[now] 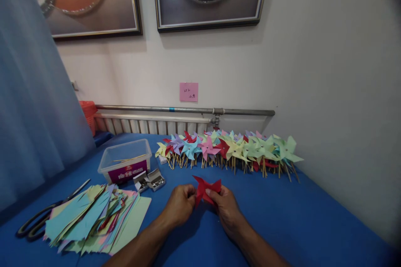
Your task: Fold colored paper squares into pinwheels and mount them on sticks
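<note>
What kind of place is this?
Likely an indoor craft workspace; home or workshop, I can't tell. Clues: paper pinwheels massed along the back of a blue table, a pile of coloured paper beside scissors, and a red pinwheel being held.

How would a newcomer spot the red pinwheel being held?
Find the blue table, then its pinwheel cluster. Nearer the camera, between the left hand and right hand, is a red pinwheel. Unlike its neighbours, it is held, and no stick shows.
</note>
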Demonstrator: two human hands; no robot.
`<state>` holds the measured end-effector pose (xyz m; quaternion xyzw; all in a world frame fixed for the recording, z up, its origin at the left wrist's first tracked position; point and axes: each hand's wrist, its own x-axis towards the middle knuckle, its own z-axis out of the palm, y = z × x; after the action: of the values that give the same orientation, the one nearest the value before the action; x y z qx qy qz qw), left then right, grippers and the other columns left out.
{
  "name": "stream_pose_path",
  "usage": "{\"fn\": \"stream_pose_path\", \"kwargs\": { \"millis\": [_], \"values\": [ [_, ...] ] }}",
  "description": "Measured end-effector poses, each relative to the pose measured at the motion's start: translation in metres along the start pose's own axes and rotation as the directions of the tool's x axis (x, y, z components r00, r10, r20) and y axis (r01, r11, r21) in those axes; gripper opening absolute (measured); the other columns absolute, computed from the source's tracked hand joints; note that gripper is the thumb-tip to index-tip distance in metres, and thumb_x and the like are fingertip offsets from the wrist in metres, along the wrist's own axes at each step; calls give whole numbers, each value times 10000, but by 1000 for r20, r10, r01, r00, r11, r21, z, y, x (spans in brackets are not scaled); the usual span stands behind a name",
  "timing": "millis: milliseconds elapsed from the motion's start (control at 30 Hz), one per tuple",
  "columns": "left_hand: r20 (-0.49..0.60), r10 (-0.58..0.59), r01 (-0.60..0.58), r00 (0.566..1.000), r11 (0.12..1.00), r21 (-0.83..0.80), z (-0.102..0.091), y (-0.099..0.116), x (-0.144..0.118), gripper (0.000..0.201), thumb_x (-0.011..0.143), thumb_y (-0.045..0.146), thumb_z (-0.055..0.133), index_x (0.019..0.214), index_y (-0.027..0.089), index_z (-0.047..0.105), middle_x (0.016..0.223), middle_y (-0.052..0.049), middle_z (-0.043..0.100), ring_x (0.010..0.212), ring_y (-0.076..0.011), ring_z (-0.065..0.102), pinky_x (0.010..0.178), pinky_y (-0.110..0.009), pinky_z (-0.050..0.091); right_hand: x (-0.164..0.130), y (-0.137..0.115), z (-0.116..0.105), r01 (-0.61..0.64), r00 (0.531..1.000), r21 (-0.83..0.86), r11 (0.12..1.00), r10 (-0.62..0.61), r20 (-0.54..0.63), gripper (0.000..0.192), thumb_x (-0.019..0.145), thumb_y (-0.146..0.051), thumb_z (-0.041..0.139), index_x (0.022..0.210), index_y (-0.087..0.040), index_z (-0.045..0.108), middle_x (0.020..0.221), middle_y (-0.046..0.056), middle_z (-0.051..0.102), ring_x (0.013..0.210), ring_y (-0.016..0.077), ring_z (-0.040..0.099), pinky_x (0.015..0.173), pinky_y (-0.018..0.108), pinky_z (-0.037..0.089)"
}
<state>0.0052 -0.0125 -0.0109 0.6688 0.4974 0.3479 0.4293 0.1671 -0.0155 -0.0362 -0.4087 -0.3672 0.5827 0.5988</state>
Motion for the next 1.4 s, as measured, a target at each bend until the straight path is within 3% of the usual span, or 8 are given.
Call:
{"fn": "stream_pose_path", "kwargs": {
  "millis": [333, 567, 867, 1400],
  "values": [
    [-25, 22, -20, 999, 998, 52, 0, 2, -1, 138, 748, 151, 483, 626, 176, 543, 566, 29, 500, 559, -113, 415, 548, -228, 290, -1, 0, 0, -7, 999, 10, 1000, 8, -37, 313, 588, -331, 878, 797, -164, 714, 709, 7, 723, 627, 147, 609, 657, 272, 474],
    [-11, 17, -17, 1000, 999, 45, -1, 4, -2, 133, 762, 157, 482, 669, 169, 576, 581, 28, 517, 561, -116, 427, 548, -231, 297, -2, -1, 1, 18, 999, -13, 1000, -18, -38, 302, 598, -335, 872, 788, -162, 713, 715, 18, 726, 630, 151, 617, 656, 271, 479],
    [-55, 109, -94, 992, 969, 228, -2, 6, -4, 168, 742, 89, 454, 628, 171, 545, 587, 27, 537, 592, -117, 483, 575, -240, 282, -1, 0, -1, 34, 999, -60, 998, -36, -24, 330, 622, -388, 864, 821, -167, 722, 714, 24, 727, 630, 171, 620, 654, 288, 484],
    [-68, 122, -103, 990, 968, 230, 2, 4, -4, 180, 749, 81, 474, 650, 158, 603, 584, 26, 570, 582, -118, 485, 565, -235, 284, -1, -2, 0, 87, 994, -126, 988, -95, -59, 282, 627, -372, 845, 802, -189, 721, 729, 25, 737, 644, 189, 619, 666, 300, 485]
  ]
}}
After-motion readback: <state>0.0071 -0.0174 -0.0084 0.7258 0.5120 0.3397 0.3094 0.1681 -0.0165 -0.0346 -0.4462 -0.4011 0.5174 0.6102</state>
